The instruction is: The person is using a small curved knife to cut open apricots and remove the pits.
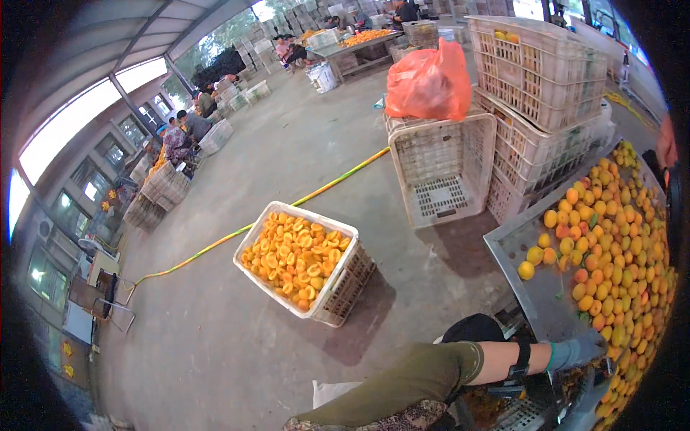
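Observation:
My left arm, in an olive sleeve with a black strap at the wrist, reaches across the lower right. My left hand, in a blue-grey glove, is at the near edge of a metal tray table, beside a heap of whole apricots. Its fingers are too blurred and covered to show whether they hold anything. Below the hand, a crate partly shows with dark orange bits near it. I do not see my right hand.
A white crate of halved apricots stands on the floor. Behind it runs a yellow-green hose. Stacked crates and an orange-red plastic bag stand beyond the table. Another person's arm shows at the right rim; several people sit farther back.

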{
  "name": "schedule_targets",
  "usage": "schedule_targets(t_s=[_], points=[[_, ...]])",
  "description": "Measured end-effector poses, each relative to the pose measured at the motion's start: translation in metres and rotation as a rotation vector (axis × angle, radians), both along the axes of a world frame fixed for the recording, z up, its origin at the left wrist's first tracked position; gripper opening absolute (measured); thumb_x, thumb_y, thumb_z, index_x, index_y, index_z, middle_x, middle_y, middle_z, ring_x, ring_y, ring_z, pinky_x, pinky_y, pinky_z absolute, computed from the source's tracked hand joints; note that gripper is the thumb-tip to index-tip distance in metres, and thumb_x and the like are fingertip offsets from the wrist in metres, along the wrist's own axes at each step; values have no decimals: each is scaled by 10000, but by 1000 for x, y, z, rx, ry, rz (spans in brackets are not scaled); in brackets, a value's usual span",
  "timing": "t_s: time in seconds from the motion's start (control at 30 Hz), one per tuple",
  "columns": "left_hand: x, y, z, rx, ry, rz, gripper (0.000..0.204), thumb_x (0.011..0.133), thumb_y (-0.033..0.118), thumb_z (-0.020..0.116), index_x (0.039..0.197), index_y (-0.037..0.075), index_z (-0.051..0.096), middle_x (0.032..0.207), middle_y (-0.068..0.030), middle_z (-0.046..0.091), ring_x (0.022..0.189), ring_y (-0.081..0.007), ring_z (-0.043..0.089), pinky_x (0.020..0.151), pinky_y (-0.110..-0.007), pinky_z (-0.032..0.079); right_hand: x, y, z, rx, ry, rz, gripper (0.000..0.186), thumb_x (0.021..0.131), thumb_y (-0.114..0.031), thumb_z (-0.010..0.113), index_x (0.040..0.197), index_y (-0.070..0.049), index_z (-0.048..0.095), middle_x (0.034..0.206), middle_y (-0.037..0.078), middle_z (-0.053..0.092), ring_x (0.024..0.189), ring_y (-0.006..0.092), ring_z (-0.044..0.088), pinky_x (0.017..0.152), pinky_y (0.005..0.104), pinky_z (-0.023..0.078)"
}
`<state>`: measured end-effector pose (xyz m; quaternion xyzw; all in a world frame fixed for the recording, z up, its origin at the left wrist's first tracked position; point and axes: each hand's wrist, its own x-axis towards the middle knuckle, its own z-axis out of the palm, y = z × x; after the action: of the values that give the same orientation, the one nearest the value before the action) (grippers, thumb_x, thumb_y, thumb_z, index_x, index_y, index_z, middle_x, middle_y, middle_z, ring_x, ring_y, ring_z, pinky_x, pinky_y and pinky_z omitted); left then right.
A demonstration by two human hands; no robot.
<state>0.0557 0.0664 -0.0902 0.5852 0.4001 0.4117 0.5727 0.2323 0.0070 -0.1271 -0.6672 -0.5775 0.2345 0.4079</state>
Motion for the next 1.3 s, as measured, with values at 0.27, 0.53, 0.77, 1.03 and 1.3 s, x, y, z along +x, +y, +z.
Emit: schedule_targets(t_s=[0.27,0.53,0.77,1.03,1.3], points=[[-38,-13,48,-30,-80,-5,271,692,100,609,951,21,604,858,-192,607,819,-315,586,725,-389,455,-10,5,11,-46,-26,72,443,932,-205,500,1318,-22,380,1214,144,506,1064,224,485,924,329,393],[-44,-20,59,134,97,73,331,683,133,604,964,-20,521,928,-241,555,909,-364,556,752,-419,441,-22,4,23,-70,-49,128,441,947,-199,473,1348,-59,357,1191,135,516,1035,208,491,898,325,412],[-38,-13,47,-28,81,-3,507,691,134,599,1161,-2,467,1098,-227,536,994,-329,538,836,-398,430,-34,-3,35,-84,-75,184,442,960,-195,449,1375,-92,337,1172,127,525,1010,193,497,875,322,428],[-47,-24,54,-125,-7,-113,427,745,153,565,1135,5,474,1090,-220,533,992,-322,526,852,-393,415,-64,-18,78,-82,29,134,418,920,-220,507,1284,-34,417,1120,165,552,936,214,537,806,330,463],[-14,-20,32,-79,53,14,303,793,180,533,1033,-2,508,1020,-228,544,954,-344,520,833,-408,404,-100,-25,106,200,490,149,407,860,-244,591,1119,67,548,1016,205,596,820,243,589,706,338,497]])
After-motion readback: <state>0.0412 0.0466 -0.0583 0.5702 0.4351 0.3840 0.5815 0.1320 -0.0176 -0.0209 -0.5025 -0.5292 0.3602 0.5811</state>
